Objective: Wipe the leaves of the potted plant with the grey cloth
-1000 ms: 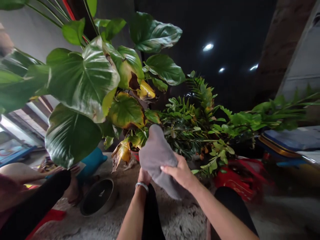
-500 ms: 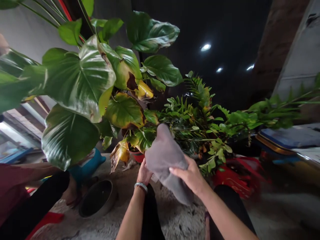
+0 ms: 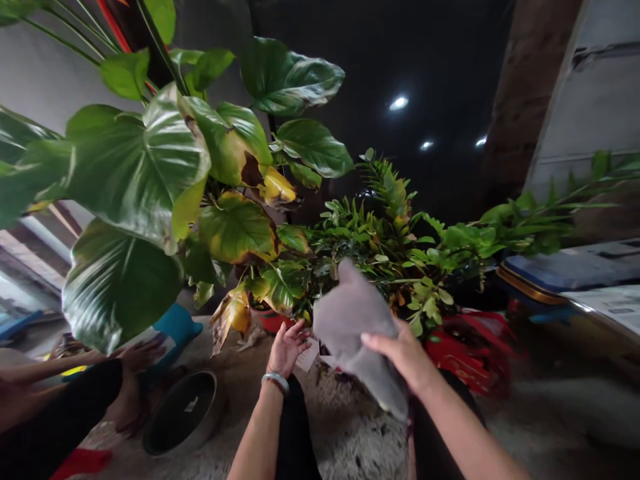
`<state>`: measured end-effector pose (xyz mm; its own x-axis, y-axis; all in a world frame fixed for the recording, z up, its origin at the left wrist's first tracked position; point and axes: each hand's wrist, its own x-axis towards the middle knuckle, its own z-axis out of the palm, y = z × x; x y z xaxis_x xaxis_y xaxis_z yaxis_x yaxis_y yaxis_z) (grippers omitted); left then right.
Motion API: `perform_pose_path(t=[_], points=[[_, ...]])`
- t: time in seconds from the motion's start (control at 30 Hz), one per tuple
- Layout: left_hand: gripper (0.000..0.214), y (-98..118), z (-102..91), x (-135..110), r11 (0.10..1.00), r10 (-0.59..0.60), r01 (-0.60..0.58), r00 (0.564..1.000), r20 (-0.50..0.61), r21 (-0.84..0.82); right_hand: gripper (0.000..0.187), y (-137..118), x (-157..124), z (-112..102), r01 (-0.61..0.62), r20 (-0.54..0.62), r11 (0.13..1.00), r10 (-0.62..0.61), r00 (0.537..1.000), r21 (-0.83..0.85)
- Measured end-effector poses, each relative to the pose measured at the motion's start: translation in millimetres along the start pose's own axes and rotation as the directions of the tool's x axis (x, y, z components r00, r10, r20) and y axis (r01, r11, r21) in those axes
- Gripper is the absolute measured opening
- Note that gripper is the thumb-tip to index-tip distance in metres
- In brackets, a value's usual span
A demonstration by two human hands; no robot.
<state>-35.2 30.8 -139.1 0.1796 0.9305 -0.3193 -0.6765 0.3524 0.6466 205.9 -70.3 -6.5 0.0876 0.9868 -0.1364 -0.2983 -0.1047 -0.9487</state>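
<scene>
Two hands of the wearer show, with one grey soft item (image 3: 353, 320) between them, just below the middle of the view at about five o'clock; whether it is a cloth or a plush piece I cannot tell. The right hand (image 3: 405, 353), at four o'clock from the item, grasps it, thumb on the upper face. The left hand (image 3: 286, 348), at nine o'clock, is empty, palm up with fingers spread, apart from the grey surface. One white tag (image 3: 307, 355) with small marks shows just beside its fingers; whether they touch it I cannot tell. One silvery bangle (image 3: 275, 381) circles the left wrist.

Reckoned from the grey item, one red pot (image 3: 271, 321) stands near nine o'clock, and one dark basin (image 3: 181, 408) sits on the ground towards eight. One red bag (image 3: 467, 353) lies near three. One large-leaved plant (image 3: 145, 157) fills ten o'clock, at least two of its leaves partly yellowed. Three bright spots of light (image 3: 399, 103) glow on the dark wall (image 3: 380, 53) towards one. Well off at nine, another person's hand (image 3: 145, 350) shows by one teal object (image 3: 180, 327).
</scene>
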Motion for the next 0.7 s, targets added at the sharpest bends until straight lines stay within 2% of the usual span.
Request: perform_pose_path(t=[0.07, 0.1, 0.17, 0.23, 0.33, 0.4, 0.43, 0.5, 0.57, 0.63, 0.7], points=[[0.039, 1, 4.8, -2, 1.0, -0.013, 0.013, 0.999, -0.031, 0.003, 0.039, -20, 28, -3, 0.055, -0.141, 0.995, -0.044, 0.989, 0.079], [0.04, 1, 7.1, -3, 1.0, -0.02, 0.021, 0.999, -0.046, 0.006, 0.037, -22, 40, -4, 0.038, -0.197, 0.991, -0.012, 0.98, 0.128], [0.043, 1, 9.7, -5, 0.999, -0.03, 0.031, 0.998, -0.062, 0.016, 0.03, -9, 53, -6, -0.048, -0.248, 0.976, 0.102, 0.963, 0.213], [0.042, 1, 8.8, -5, 0.999, -0.031, 0.033, 0.998, -0.056, 0.024, 0.023, 20, 45, -10, -0.159, -0.237, 0.955, 0.22, 0.946, 0.251], [0.038, 1, 2.6, -3, 0.999, -0.024, 0.025, 0.999, -0.032, 0.029, 0.027, 64, 7, -24, -0.333, -0.17, 0.896, 0.391, 0.904, 0.294], [0.038, 2, -1.1, -2, 0.999, -0.024, 0.025, 1.0, -0.019, 0.029, 0.029, 69, -16, -34, -0.367, -0.1, 0.874, 0.416, 0.904, 0.319], [0.038, 2, -2.1, -1, 0.999, -0.025, 0.026, 1.0, -0.017, 0.029, 0.029, 63, -21, -38, -0.359, -0.085, 0.873, 0.406, 0.91, 0.329], [0.039, 2, -2.2, 0, 0.999, -0.028, 0.028, 0.999, -0.02, 0.025, 0.028, 33, -16, -40, -0.296, -0.108, 0.888, 0.353, 0.929, 0.353], [0.038, 1, -0.4, 0, 0.999, -0.029, 0.029, 0.999, -0.029, 0.025, 0.023, -4, 8, -35, -0.15, -0.185, 0.908, 0.237, 0.954, 0.392], [0.038, -1, 1.5, 1, 0.999, -0.029, 0.03, 0.999, -0.037, 0.032, 0.017, -31, 37, -24, -0.004, -0.272, 0.886, 0.146, 0.951, 0.464], [0.038, -2, 1.8, 2, 0.999, -0.028, 0.03, 0.999, -0.041, 0.043, 0.014, -35, 58, -13, 0.003, -0.276, 0.862, 0.158, 0.948, 0.506]])
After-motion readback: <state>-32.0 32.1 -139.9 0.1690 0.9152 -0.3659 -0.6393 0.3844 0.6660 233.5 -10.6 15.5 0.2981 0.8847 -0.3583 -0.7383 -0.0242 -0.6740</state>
